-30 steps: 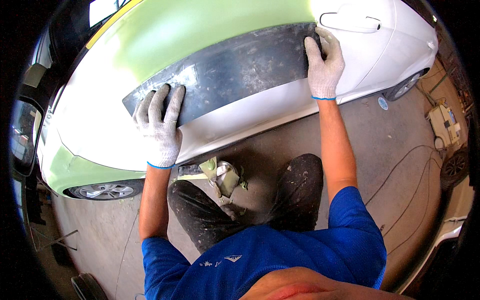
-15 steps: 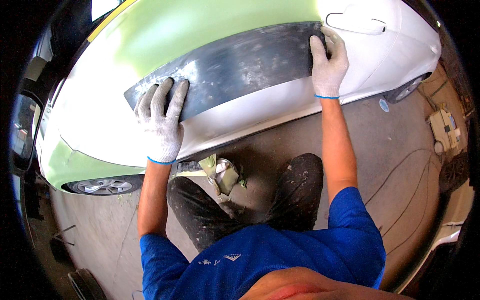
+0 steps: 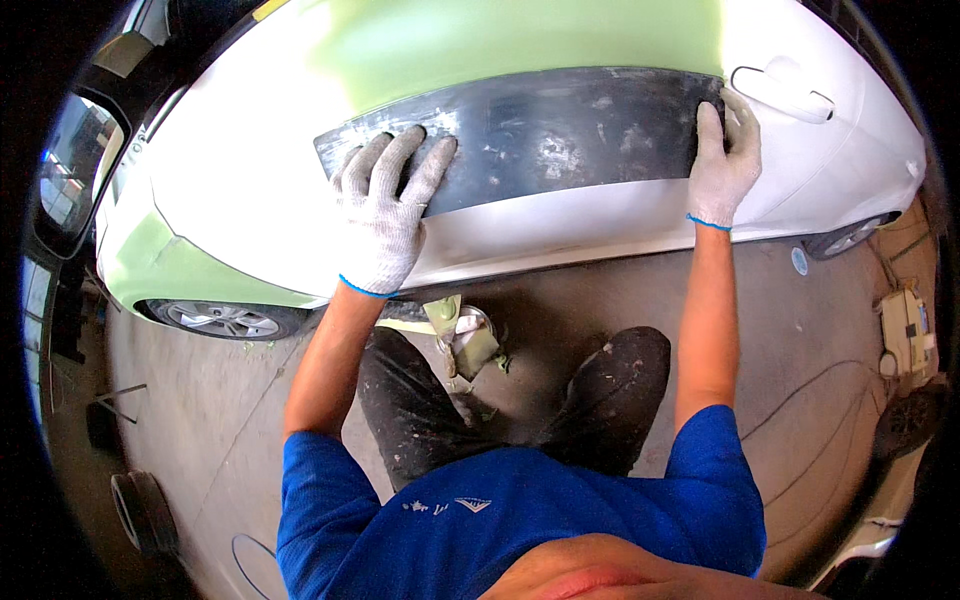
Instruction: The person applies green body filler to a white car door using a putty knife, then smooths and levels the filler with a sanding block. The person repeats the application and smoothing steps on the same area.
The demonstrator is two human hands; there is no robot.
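A long, dark, curved sheet (image 3: 610, 130) with pale smears lies across the side of a white and pale green car (image 3: 480, 240). My left hand (image 3: 385, 215), in a white knit glove with a blue cuff, has its fingers spread flat over the sheet's left end. At the other end, my right hand (image 3: 725, 165), gloved the same way, holds the sheet's edge between thumb and fingers, close to the white door handle (image 3: 780, 95). How far the fingers reach behind that edge is hidden.
Between my knees and the car stands a small round container (image 3: 475, 335) with green and white scraps. A beige machine (image 3: 905, 335) sits at the right, with cables (image 3: 810, 385) along the floor. Tyres (image 3: 145, 510) lie at the lower left.
The view has shifted, so the car, sheet and hands sit further right in it. Both hands stay at the sheet's two ends, and the sheet's place on the car looks nearly the same.
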